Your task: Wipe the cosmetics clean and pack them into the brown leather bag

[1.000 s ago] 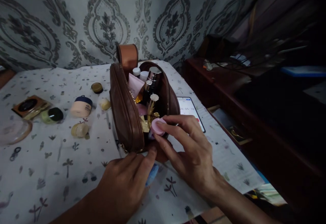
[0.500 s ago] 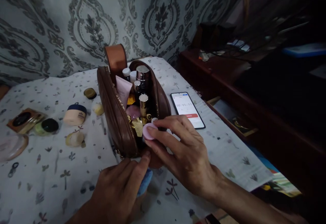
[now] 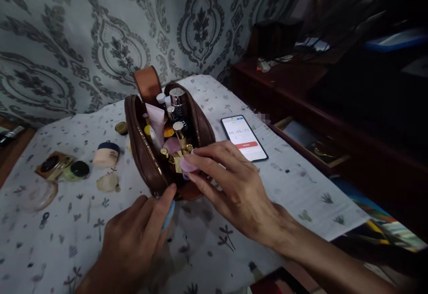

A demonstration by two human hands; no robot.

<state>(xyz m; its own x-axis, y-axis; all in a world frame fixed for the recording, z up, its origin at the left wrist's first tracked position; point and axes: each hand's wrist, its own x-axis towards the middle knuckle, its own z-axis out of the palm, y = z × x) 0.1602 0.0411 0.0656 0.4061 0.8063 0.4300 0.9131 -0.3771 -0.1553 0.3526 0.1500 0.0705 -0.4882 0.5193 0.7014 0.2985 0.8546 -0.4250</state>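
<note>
A brown toiletry bag (image 3: 143, 169) stands unzipped on the patterned cloth. Inside it are a pink squeeze tube (image 3: 155, 119), a gold-capped bottle (image 3: 179, 130), a dark bottle with a shiny cap (image 3: 178, 100) and several small gold-topped items. My right hand (image 3: 236, 182) pinches a small round pink container (image 3: 187, 164) at the bag's near end, just over the contents. My left hand (image 3: 135, 233) is curled around a light-blue rounded item (image 3: 168, 216), mostly hidden by the fingers. Its index fingertip rests by the bag's near edge.
Left of the bag lie a peach jar with a navy lid (image 3: 106, 154), a green container with a black lid (image 3: 76, 170), a compact (image 3: 53, 164) and a pale round case (image 3: 40, 195). A phone (image 3: 245, 138) showing a timer lies right, near an open drawer (image 3: 310, 144).
The pink container has gone slightly lower into the bag's near end with my right hand. My left hand has shifted left, keeping the blue item. The camera view has tilted a little.
</note>
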